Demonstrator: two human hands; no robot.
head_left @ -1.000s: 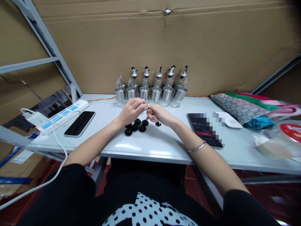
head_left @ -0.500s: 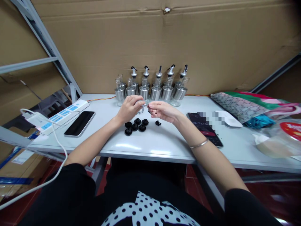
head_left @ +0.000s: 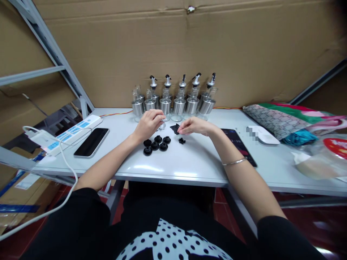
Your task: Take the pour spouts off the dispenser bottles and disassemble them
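Note:
My left hand (head_left: 148, 124) is closed on a small shiny metal pourer piece (head_left: 162, 125), held just above the white table (head_left: 189, 162). My right hand (head_left: 195, 126) reaches left, its fingertips pinched at a little heap of small black parts (head_left: 175, 128). Several round black rubber stoppers (head_left: 155, 143) lie in a cluster in front of my left hand. One more small black part (head_left: 181, 141) lies alone under my right hand. A row of steel-sleeved glass oil bottles (head_left: 173, 103), some with pourer tops, stands behind both hands against the cardboard.
A dark phone (head_left: 91, 142) and a white power strip (head_left: 67, 133) with a cable lie at the left. Another phone (head_left: 240, 146), a white mouse (head_left: 264, 136), folded patterned cloth (head_left: 284, 121) and plastic bags (head_left: 322, 159) fill the right side. A metal shelf frame (head_left: 62, 72) rises at the left.
My hands have come apart. The right hand moved back and to the right onto the heap of small black parts, while the left hand stayed put with the metal piece.

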